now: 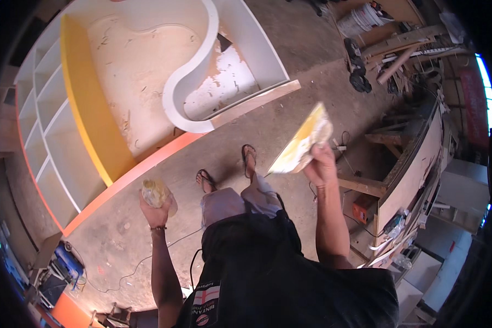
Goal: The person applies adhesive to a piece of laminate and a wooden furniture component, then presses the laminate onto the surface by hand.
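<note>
My left hand (154, 214) is closed around a cloudy, yellowish see-through container (155, 191), which looks like plastic with a crusted rim. What is inside it cannot be made out. My right hand (321, 168) is raised over the floor and grips a thin flat board (300, 145) by its right side. The board is yellow and white with a pointed corner, slightly smeared by motion. Ahead of both hands lies a large curved cabinet (172, 146) with an orange edge; neither hand touches it.
The cabinet has white shelf compartments (54, 112), a yellow curved panel (85, 115) and a white S-shaped divider (172, 90). A wooden workbench (407, 164) stands at the right, with timber scraps (402, 63) behind it. A thin cable (142, 263) crosses the concrete floor (115, 246).
</note>
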